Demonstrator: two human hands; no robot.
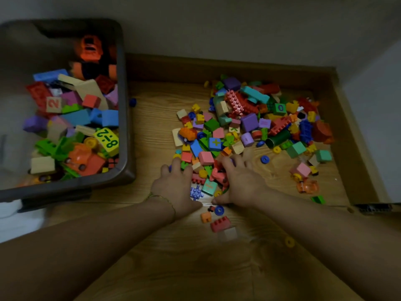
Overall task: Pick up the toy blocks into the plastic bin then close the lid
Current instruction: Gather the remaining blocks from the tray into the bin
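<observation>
Both forearms stretch in from the bottom edge, cut off by the frame and deep in shadow, with a thin gold bracelet [165,199] on the left wrist. Just ahead of them on the wooden floor [195,268] lie a few strays: a yellow ring [289,242], a red brick [220,223], a blue wheel [219,210]. And here are the hands: left hand [173,185] and right hand [240,181] sit palm-down at the near edge of the toy blocks [249,122]. Their fingers are spread and laid over the pieces, with a teal block [209,186] in the gap between them. The fingertips sink in among the blocks, yet neither hand wraps round any single piece. The pile spreads away to the right, a jumble where single shapes are hard to pick out, with an orange see-through car [308,186] at its near right fringe. Over on the left stands the plastic bin [124,109], dark-rimmed and cloudy-walled, its left side cut off by the frame. It is open at the top and heaped with blocks, a yellow "8-2" tile [107,139] among them, and its far corner is too dark to read. Something white and blurred [13,218] lies by the bin's near edge; I can't tell what it is. Beyond, wooden skirting [217,68] runs along the back and up the right, under pale walls [238,29].
</observation>
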